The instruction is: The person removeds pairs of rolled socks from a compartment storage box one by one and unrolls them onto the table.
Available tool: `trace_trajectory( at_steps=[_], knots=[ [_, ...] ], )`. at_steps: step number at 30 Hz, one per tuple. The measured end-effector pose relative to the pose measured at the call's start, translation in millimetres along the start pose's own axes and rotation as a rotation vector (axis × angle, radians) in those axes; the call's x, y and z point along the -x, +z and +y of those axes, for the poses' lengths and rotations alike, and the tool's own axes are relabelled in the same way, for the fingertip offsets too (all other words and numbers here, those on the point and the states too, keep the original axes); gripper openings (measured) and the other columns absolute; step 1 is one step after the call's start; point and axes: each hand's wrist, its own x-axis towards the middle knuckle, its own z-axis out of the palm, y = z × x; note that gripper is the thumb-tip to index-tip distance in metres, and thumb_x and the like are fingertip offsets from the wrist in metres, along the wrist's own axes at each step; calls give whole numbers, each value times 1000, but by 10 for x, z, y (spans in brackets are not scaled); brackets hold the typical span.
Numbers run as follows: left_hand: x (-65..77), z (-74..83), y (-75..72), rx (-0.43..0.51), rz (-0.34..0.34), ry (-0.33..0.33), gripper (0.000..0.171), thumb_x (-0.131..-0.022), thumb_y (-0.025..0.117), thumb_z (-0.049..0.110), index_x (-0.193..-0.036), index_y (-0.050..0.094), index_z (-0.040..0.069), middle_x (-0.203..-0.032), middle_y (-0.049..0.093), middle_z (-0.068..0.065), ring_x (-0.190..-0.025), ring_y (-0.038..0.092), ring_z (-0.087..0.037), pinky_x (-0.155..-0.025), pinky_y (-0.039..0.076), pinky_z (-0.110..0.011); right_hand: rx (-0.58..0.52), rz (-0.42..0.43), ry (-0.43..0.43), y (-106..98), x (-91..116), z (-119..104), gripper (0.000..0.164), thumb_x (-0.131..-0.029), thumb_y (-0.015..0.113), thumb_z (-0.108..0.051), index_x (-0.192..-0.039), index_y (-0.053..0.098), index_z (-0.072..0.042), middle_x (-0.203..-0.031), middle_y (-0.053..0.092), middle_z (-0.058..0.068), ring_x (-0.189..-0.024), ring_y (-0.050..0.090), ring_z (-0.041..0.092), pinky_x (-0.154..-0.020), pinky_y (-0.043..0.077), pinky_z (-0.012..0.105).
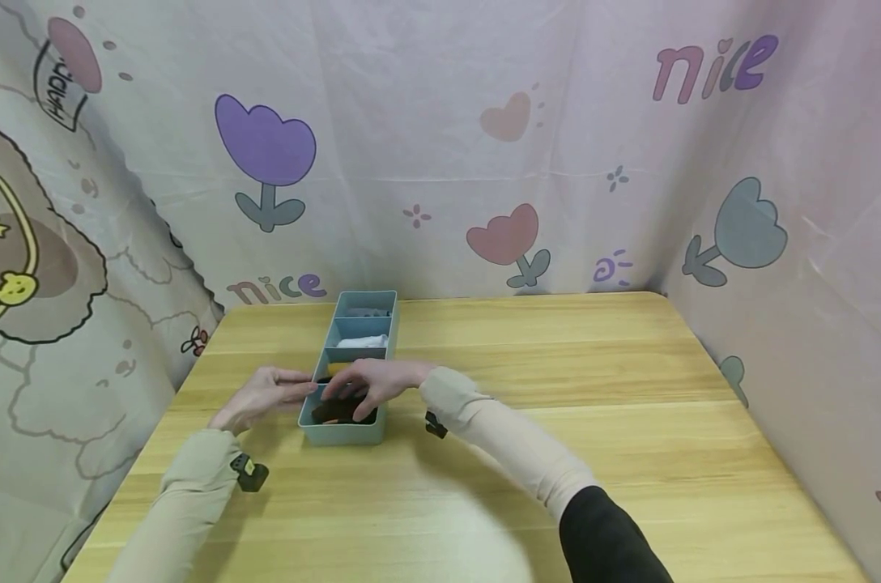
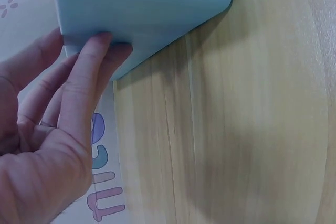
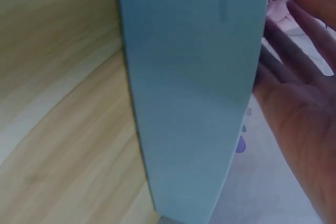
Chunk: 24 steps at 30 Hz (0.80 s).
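A long light-blue organizer box (image 1: 342,436) with several compartments stands on the table. Its front compartment contains a dark brown, soft-looking item (image 1: 333,411) whose kind I cannot tell. My right hand (image 1: 382,380) reaches over the box's right rim, fingers and thumb spread over the brown item and touching it. In the right wrist view those fingers (image 3: 286,51) pass behind the rim, their tips hidden. Against the box's left side, my left hand (image 1: 266,397) rests its nearly straight fingertips. The left wrist view shows these fingers (image 2: 81,82) touching the blue wall.
Farther back in the box lie something yellow-orange (image 1: 338,368), a folded white item (image 1: 363,342) and a grey item (image 1: 368,312). The box stands on a wooden table (image 1: 542,372), in front of a printed curtain (image 1: 411,121). Another curtain side hangs at the right.
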Motion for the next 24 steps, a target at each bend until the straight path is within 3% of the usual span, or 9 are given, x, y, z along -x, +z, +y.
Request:
trace_trajectory(
  at_steps=[6, 11, 15, 20, 24],
  knots=[
    [20, 6, 0, 15, -11, 8, 52, -100, 62, 12, -137, 45, -20, -134, 58, -33, -99, 72, -7, -91, 59, -31, 125, -90, 60, -1, -127, -90, 63, -86, 72, 6, -145, 52, -7, -152, 51, 8, -143, 47, 18, -114, 38, 18],
    [22, -7, 8, 14, -5, 8, 53, -99, 62, 11, -137, 44, -21, -135, 58, -33, -99, 72, -5, -92, 59, -31, 260, -147, 129, 25, -198, -97, 67, -85, 71, 7, -145, 53, -17, -153, 48, 1, -129, 45, 6, -107, 37, 13],
    [22, -9, 17, 6, 0, 10, 53, -100, 62, 11, -138, 44, -21, -136, 56, -35, -98, 71, -3, -92, 59, -30, 364, -168, 166, 51, -241, -106, 70, -83, 69, 8, -144, 54, -22, -153, 47, -1, -120, 43, 6, -98, 38, 13],
    [29, -8, 13, 1, -7, 22, 53, -100, 61, 11, -138, 43, -22, -137, 54, -37, -99, 70, -2, -89, 60, -29, 418, -161, 198, 89, -268, -124, 71, -83, 66, 10, -144, 54, -25, -153, 47, -2, -115, 44, 9, -91, 39, 15],
    [20, -14, 19, 9, 8, 18, 53, -100, 62, 11, -138, 44, -22, -136, 56, -36, -98, 70, -1, -89, 59, -28, 459, -143, 163, 123, -280, -100, 69, -84, 64, 11, -145, 54, -22, -152, 50, -2, -113, 46, 9, -91, 38, 14]
  ],
)
